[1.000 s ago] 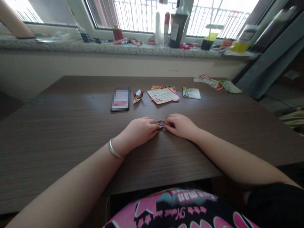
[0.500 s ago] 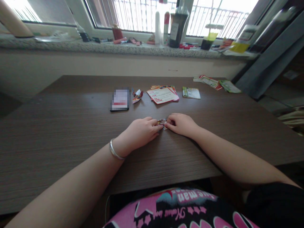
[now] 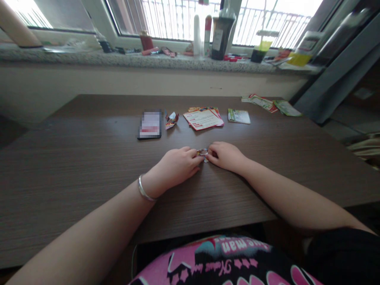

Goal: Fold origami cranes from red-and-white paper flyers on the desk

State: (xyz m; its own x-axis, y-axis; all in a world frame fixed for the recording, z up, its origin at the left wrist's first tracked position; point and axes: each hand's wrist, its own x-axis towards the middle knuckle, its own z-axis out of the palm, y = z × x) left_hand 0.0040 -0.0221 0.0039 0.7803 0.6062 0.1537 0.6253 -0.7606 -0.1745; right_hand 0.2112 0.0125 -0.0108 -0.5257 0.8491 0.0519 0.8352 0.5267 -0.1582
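The fingers of your left hand (image 3: 181, 163) and right hand (image 3: 228, 155) pinch opposite sides of the small paper (image 3: 203, 152), between them over the desk (image 3: 89, 166); press lightly and evenly to avoid tearing it.

"man" on the pink-and-black shirt (image 3: 219, 263), print on cards (image 3: 203, 119) too small

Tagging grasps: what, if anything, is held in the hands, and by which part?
A small patterned piece: left hand at its left end, right hand at its right. Fingers hide the exact contact.
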